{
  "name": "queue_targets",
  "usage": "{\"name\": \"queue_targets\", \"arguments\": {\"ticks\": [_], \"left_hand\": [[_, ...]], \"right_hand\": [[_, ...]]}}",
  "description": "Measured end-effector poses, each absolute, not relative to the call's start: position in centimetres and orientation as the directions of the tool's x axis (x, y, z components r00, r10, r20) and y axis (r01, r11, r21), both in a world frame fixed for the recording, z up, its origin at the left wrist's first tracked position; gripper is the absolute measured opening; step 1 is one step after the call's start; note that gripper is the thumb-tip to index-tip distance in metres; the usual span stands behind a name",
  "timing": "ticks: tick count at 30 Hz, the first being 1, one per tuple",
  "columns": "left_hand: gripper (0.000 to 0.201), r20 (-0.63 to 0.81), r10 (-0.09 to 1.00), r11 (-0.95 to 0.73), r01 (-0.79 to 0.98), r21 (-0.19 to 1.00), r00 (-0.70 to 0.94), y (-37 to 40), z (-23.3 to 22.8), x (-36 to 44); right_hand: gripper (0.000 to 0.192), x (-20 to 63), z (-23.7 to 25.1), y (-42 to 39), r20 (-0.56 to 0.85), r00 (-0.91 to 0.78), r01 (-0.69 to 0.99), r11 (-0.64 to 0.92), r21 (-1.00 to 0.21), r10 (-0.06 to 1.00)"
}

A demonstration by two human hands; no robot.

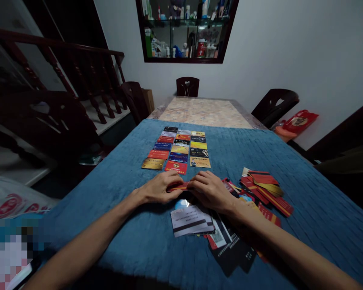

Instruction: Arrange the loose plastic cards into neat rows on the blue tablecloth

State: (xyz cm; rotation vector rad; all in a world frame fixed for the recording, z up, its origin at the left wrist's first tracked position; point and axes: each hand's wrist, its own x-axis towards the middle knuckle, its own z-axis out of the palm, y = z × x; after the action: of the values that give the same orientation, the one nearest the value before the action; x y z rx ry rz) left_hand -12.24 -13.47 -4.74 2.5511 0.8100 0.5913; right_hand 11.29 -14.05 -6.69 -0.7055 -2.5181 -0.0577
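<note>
A red, yellow-striped card [179, 186] is held near three columns of cards [179, 150].

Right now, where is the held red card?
Below the head view's centre, the red card is held between the left hand and right hand, on the near side of the middle card column.

A home dining area: cloth-covered table [115, 225], carved chairs [187, 87], staircase railing [60, 45].

Left forearm [104, 225], right forearm [278, 238] bare, slanting inward from lower corners; left grip [161, 187] palm down, fingers curled, thumb stretched below; right grip [211, 190] close by, fingers bent, thumb hidden; both pinching.
</note>
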Motion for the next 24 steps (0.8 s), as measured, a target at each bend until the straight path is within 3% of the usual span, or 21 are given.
{"name": "queue_targets", "arguments": {"ticks": [8,18,24], "left_hand": [[0.021,0.281,0.651,-0.722,0.463,0.513,0.705,-13.0,-5.0,-12.7],[0.054,0.345,0.672,-0.72,0.47,0.511,0.655,-12.3,-6.2,-13.4],[0.056,0.341,0.675,-0.718,0.474,0.51,0.655,-12.4,-6.2,-13.2]], "right_hand": [[0.022,11.9,-7.2,-13.3,0.538,-0.62,0.543,0.808,-0.23,0.57],[0.018,12.6,-7.5,-13.0,0.539,-0.567,0.517,0.778,-0.357,0.623],[0.017,12.9,-7.5,-13.0,0.495,-0.558,0.519,0.745,-0.419,0.666]]}}
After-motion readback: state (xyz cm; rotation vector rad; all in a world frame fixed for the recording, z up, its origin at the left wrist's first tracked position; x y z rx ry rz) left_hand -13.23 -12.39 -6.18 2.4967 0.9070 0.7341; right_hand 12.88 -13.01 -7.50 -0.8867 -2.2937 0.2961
